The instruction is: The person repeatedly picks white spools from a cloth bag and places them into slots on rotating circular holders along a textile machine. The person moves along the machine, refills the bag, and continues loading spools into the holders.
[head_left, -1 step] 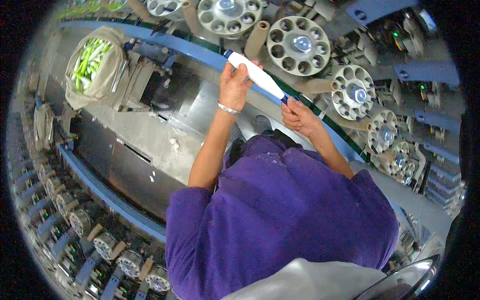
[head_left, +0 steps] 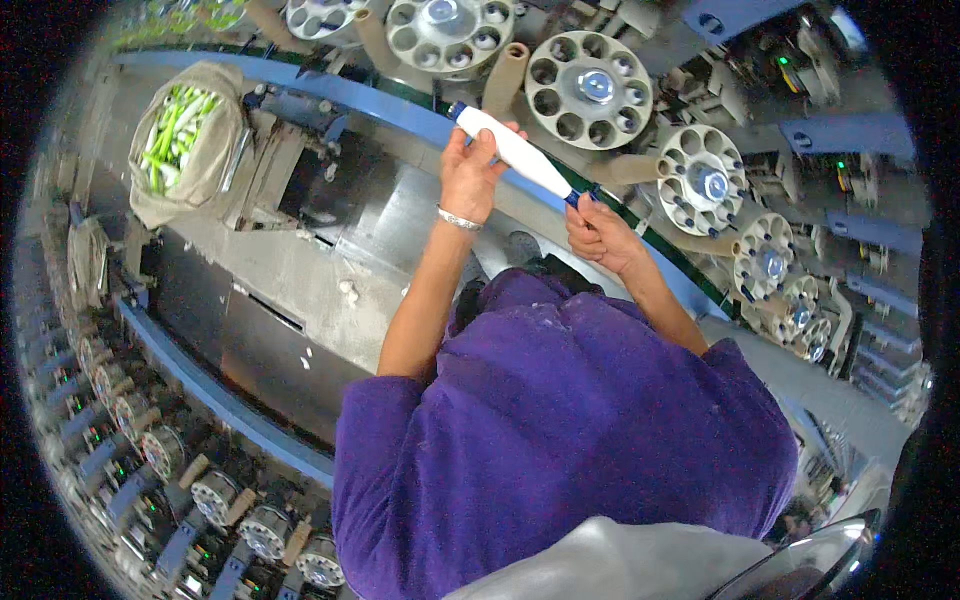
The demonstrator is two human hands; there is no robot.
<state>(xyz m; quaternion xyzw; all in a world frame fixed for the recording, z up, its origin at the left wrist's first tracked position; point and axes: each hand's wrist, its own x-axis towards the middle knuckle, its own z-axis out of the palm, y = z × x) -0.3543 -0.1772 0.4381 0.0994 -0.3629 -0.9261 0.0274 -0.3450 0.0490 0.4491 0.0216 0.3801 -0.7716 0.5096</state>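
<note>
A bobbin of white yarn (head_left: 522, 158) with dark blue ends lies slantwise between my hands, its upper left end higher than the lower right one. My left hand (head_left: 468, 180) is closed round the thick upper part, thumb along the near side and fingertips showing beyond it. With thumb and fingers, my right hand (head_left: 600, 230) pinches the blue lower tip. Just beyond the bobbin stands a round bobbin magazine (head_left: 590, 88) with a ring of holes, some holding dark-tipped bobbins. A brown paper cone (head_left: 507, 75) sits beside that magazine.
A row of winding units with more round magazines (head_left: 703, 180) runs along the blue rail (head_left: 370, 97). At the left, a cloth-lined bin (head_left: 215, 180) holds several green and white bobbins. Behind the aisle floor (head_left: 355, 300), with white scraps on it, stands another machine row (head_left: 215, 495).
The view has shifted slightly, so the machines sit a little to the left. Both hands keep the same hold on the bobbin.
</note>
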